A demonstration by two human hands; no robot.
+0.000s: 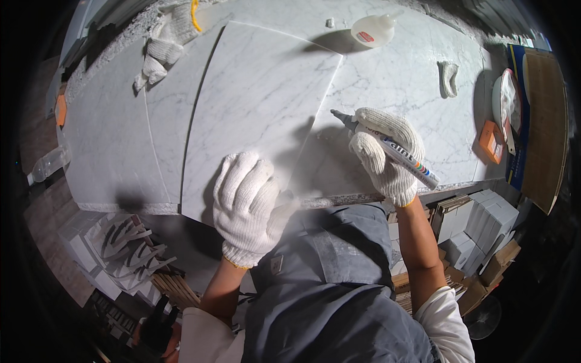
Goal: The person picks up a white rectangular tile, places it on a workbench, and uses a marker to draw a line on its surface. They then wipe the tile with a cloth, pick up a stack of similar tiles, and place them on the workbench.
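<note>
A pale grey-veined marble tile point(260, 78) lies on a larger surface of the same stone, its near end by my body. My left hand point(245, 196), in a white knit glove, rests on the tile's near part, fingers laid over the stone and the thumb side blurred. To the right, my gloved right hand point(390, 151) is closed round a paint marker point(407, 158) with a silver-grey barrel. The marker's grey tip end points up and left, just above the stone beside the tile's right edge. Whether it touches is hard to tell.
A squat translucent bottle point(373, 31) stands at the back. Crumpled gloves point(164, 45) lie back left, a small white cloth piece point(449, 79) at right. An orange box point(491, 142) and a round bowl point(506, 100) sit at the right edge. Stacked white boxes point(484, 218) are below.
</note>
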